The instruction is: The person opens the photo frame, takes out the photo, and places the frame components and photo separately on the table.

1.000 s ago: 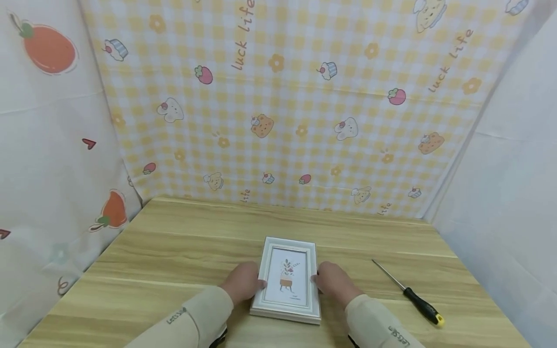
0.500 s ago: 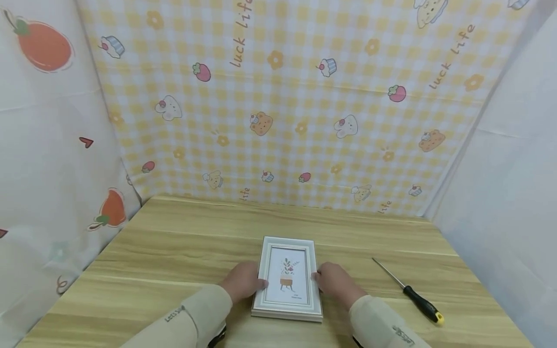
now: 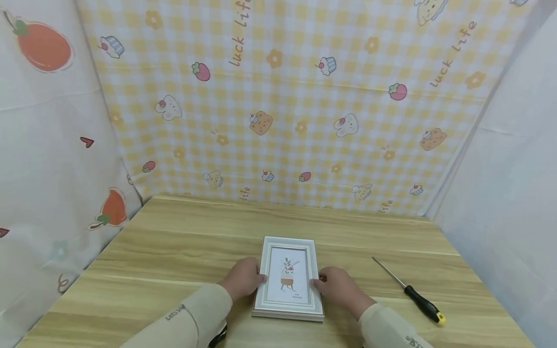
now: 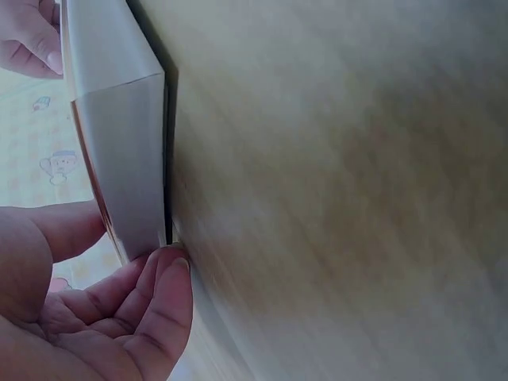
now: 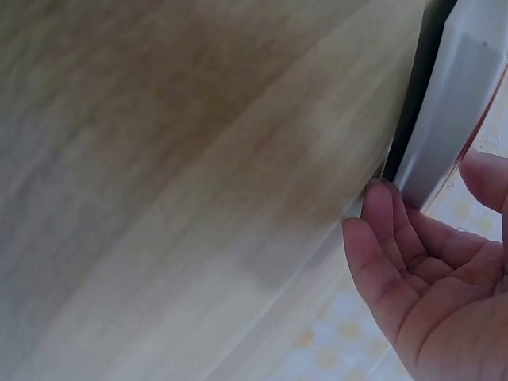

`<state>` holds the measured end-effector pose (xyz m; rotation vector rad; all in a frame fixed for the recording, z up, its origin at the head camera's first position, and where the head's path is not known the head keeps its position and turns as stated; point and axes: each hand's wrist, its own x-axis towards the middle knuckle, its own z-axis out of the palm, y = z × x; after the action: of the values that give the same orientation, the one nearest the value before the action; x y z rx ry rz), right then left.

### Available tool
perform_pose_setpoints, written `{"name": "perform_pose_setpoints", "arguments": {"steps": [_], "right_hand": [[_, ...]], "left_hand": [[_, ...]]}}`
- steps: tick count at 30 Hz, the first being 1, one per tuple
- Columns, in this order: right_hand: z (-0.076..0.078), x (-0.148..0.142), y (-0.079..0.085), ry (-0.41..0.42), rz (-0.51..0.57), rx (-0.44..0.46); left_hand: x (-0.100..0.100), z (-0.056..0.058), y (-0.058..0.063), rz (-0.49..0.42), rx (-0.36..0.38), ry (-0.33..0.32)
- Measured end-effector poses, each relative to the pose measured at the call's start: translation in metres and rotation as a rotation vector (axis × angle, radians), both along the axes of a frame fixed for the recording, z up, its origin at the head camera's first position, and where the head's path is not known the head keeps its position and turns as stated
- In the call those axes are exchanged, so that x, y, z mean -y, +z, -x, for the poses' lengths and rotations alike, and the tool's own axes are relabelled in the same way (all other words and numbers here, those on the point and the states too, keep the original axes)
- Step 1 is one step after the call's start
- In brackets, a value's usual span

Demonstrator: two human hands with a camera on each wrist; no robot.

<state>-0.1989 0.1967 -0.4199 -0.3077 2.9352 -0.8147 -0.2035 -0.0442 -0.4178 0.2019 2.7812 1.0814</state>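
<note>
A white picture frame [image 3: 287, 310] lies face up on the wooden table, with a drawing of a potted plant [image 3: 286, 280] inside it. My left hand [image 3: 243, 279] holds its left side, thumb over the front edge. In the left wrist view the curled fingertips [image 4: 171, 266] sit at the lower edge of the frame's white side [image 4: 131, 151]. My right hand [image 3: 341, 288] grips the right side, thumb on the front border. Its fingertips [image 5: 379, 194] reach the dark back edge of the frame in the right wrist view.
A screwdriver [image 3: 422, 302] with a black and yellow handle lies on the table [image 3: 187, 232] to the right. Behind stands a yellow checked cloth [image 3: 283, 96]. White cloths hang at the left [image 3: 39, 174] and right [image 3: 509, 169].
My right hand has slid slightly toward me along the frame's side, its wrist swinging outward to the right. The left hand has barely moved, and the frame stays flat, shifted very slightly.
</note>
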Motion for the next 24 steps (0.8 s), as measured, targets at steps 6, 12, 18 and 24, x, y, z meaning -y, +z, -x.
{"name": "perform_pose_setpoints", "arguments": {"steps": [6, 12, 18, 24], "right_hand": [[0.000, -0.001, -0.002, 0.010, -0.019, -0.014], [-0.003, -0.001, -0.003, 0.036, -0.023, -0.010], [-0.008, -0.001, -0.001, 0.016, -0.032, -0.014], [-0.011, -0.002, -0.003, 0.014, -0.033, -0.021]], "left_hand": [[-0.001, -0.001, -0.004, -0.003, -0.033, -0.031], [-0.001, -0.004, -0.004, 0.000, -0.061, -0.051], [0.000, -0.009, -0.001, -0.002, -0.076, -0.060], [0.000, -0.012, -0.002, 0.011, -0.095, -0.066]]}}
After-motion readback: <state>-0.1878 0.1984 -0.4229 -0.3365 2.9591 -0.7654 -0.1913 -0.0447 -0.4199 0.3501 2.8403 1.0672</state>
